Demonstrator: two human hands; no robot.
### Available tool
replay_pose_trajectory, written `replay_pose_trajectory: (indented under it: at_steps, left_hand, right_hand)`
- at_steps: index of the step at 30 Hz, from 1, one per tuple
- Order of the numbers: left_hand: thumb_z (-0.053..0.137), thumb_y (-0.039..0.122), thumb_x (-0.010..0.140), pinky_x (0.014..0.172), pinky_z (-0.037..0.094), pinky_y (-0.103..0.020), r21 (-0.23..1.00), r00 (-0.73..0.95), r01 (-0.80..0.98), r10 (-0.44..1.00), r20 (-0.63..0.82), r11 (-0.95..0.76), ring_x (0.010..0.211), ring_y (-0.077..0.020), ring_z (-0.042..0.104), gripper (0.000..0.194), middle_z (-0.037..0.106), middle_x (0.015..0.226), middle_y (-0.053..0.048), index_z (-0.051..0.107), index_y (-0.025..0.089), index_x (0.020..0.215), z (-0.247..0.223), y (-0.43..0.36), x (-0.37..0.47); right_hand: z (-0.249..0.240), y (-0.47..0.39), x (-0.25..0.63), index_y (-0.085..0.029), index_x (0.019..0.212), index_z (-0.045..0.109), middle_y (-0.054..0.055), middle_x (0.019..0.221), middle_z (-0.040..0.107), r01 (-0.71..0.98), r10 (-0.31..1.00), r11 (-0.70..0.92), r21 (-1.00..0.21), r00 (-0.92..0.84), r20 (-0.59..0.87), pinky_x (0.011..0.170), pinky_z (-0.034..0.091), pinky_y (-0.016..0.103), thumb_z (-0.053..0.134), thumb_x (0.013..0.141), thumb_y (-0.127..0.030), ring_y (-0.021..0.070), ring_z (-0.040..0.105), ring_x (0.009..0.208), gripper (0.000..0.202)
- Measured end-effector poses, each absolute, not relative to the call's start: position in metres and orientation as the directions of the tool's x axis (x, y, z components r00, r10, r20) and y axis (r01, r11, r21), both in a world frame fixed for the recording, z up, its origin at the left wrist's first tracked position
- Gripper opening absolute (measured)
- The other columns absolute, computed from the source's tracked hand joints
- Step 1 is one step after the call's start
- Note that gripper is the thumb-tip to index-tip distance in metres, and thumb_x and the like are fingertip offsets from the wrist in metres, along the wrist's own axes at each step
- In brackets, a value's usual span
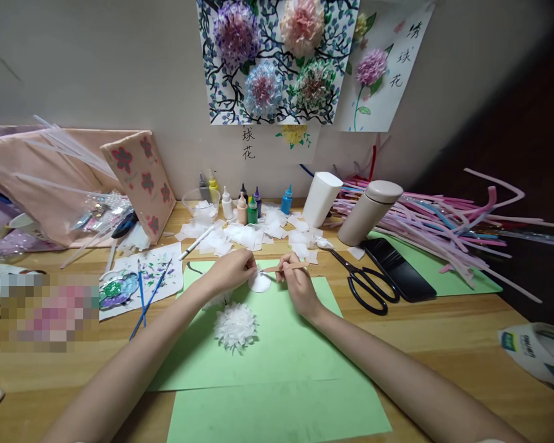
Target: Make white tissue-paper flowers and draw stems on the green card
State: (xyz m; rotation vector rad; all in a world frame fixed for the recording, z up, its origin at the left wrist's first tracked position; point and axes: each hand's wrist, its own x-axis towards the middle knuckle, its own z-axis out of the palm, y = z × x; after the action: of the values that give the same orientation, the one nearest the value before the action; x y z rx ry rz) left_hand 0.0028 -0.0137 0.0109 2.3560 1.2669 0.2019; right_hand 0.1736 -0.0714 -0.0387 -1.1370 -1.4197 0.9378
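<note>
My left hand (234, 269) is closed at the left edge of a small round white piece (260, 282), its fingertips pinched on something too small to make out. In my right hand (299, 283) is a thin wooden stick (300, 265), whose left end reaches over the white piece. A fluffy white paper flower (236, 327) lies on the green sheet (277, 363) nearer to me. Part of another white thing shows beneath my left wrist.
White paper squares (244, 235), paint bottles (252, 210) and a white roll (322, 198) stand behind the hands. Scissors (368, 289), a phone (399, 271) and a flask (370, 212) are at right. Brushes (153, 295) and a paint palette (119, 290) lie left.
</note>
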Motion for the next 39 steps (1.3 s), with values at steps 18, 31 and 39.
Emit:
replay_pose_trajectory:
  at_steps: [18, 31, 39]
  left_hand:
    - [0.033, 0.034, 0.085, 0.065, 0.041, -0.029, 0.49, 0.569, 0.744, 0.816, -0.106, -0.455, 0.078, -0.0198, 0.055, 0.03, 0.063, 0.087, -0.007, 0.058, 0.017, 0.081, 0.001, -0.007, 0.001]
    - [0.036, 0.037, 0.084, 0.066, 0.04, -0.028, 0.538, 0.593, 0.715, 0.795, -0.128, -0.447, 0.077, -0.0191, 0.055, 0.031, 0.063, 0.086, -0.007, 0.058, 0.017, 0.081, 0.001, -0.006, 0.0]
    - [0.049, 0.038, 0.076, 0.064, 0.042, -0.028, 0.567, 0.601, 0.696, 0.79, -0.125, -0.44, 0.076, -0.019, 0.056, 0.025, 0.063, 0.086, -0.006, 0.058, 0.017, 0.086, -0.002, -0.008, -0.001]
  right_hand:
    - [-0.04, -0.07, 0.174, -0.022, 0.081, 0.041, -0.004, 0.063, 0.044, 0.159, 0.964, 0.26, -0.952, 0.014, 0.266, 0.057, 0.035, 0.026, 0.029, 0.092, -0.032, 0.0131, 0.045, 0.059, 0.02]
    - [-0.04, -0.07, 0.173, -0.022, 0.081, 0.041, -0.003, 0.063, 0.044, 0.151, 0.962, 0.264, -0.953, 0.028, 0.271, 0.058, 0.036, 0.026, 0.029, 0.092, -0.033, 0.0135, 0.045, 0.059, 0.021]
    - [-0.038, -0.07, 0.173, -0.022, 0.081, 0.04, -0.004, 0.061, 0.045, 0.162, 0.968, 0.248, -0.955, 0.0, 0.252, 0.058, 0.036, 0.026, 0.029, 0.093, -0.034, 0.0138, 0.047, 0.059, 0.02]
